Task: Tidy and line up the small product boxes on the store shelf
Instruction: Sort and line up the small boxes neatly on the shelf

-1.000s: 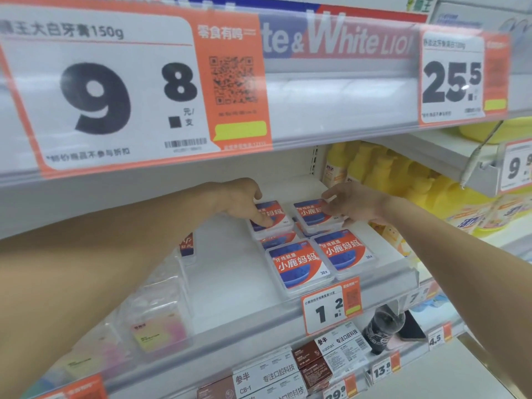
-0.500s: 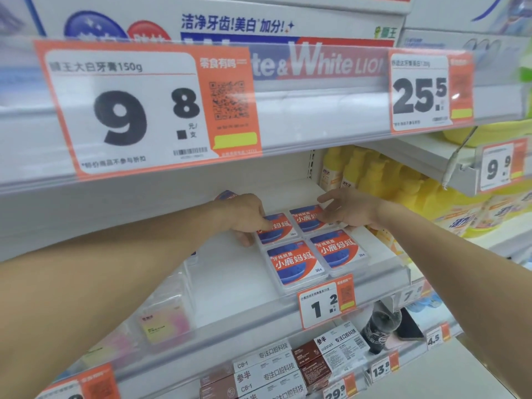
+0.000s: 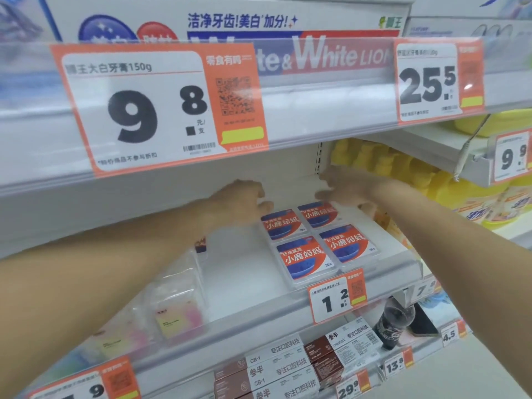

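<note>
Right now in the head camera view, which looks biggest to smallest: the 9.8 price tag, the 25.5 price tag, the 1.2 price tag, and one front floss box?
1. 9.8 price tag, by far the largest, though nearest the camera.
2. 25.5 price tag.
3. Front left floss box and 1.2 price tag: too alike to rank.
</note>
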